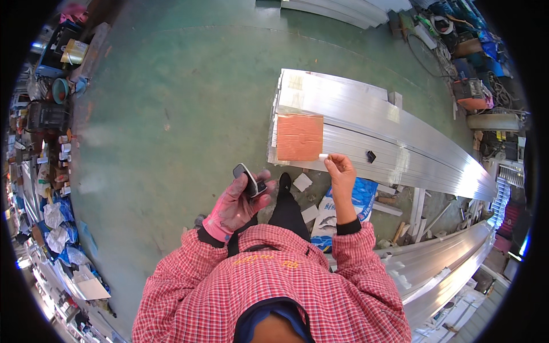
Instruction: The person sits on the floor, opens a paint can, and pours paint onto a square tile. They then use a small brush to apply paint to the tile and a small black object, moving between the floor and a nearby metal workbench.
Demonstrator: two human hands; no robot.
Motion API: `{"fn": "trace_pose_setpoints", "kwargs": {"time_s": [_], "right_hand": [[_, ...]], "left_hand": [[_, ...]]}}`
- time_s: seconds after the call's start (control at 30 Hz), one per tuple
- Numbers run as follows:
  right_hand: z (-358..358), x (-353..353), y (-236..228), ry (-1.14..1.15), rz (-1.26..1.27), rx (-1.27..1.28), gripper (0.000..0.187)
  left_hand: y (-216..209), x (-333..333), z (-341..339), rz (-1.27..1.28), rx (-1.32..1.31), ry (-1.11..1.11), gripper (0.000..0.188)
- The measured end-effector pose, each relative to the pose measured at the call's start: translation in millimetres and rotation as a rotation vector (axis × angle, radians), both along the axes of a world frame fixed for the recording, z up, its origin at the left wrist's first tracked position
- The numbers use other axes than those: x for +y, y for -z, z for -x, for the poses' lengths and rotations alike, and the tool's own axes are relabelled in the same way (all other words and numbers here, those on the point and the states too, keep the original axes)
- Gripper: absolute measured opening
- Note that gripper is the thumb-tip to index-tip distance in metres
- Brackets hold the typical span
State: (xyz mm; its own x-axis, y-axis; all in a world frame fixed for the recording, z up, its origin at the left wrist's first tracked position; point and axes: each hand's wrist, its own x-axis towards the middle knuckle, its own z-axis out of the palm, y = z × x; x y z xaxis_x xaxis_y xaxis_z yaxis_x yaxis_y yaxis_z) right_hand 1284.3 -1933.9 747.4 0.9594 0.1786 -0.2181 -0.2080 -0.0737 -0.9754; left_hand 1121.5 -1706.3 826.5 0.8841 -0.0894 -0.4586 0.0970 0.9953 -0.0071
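My left hand (231, 208), in a pink and grey work glove, is closed around a small black piece with silver edges (245, 174); its exact kind is unclear. Held between the bare thumb and fingertips of my right hand (341, 171) is a small white cylindrical piece (323, 156). That piece is at the lower right corner of a square brown cardboard piece (299, 137). The cardboard lies on the near left end of a stack of long silver metal profiles (354, 114). Farther right on the stack sits a small black part (371, 156).
A blue and white printed sack (357, 200) lies on the green floor (171, 86) by my right forearm, among scraps. More long profiles (446, 257) stretch along the lower right. Cluttered goods (57, 223) line the left side; cables and machines (474, 91) stand at the right.
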Motion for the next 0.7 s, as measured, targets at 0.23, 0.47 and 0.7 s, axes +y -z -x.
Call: {"fn": "trace_pose_setpoints", "kwargs": {"time_s": [0.23,0.47,0.7], "right_hand": [[-38.1,10.3,93.9,-0.123,0.557,-0.434,0.018],[-48.0,16.1,144.6,-0.213,0.803,-0.436,0.014],[-51.0,15.3,164.8,-0.246,0.833,-0.460,0.013]], "left_hand": [[24.6,-7.4,-6.1,-0.092,0.136,-0.013,0.029],[48.5,-12.5,-2.8,-0.146,0.231,-0.058,0.034],[54.6,-15.7,-2.4,-0.036,0.193,-0.118,0.034]]}}
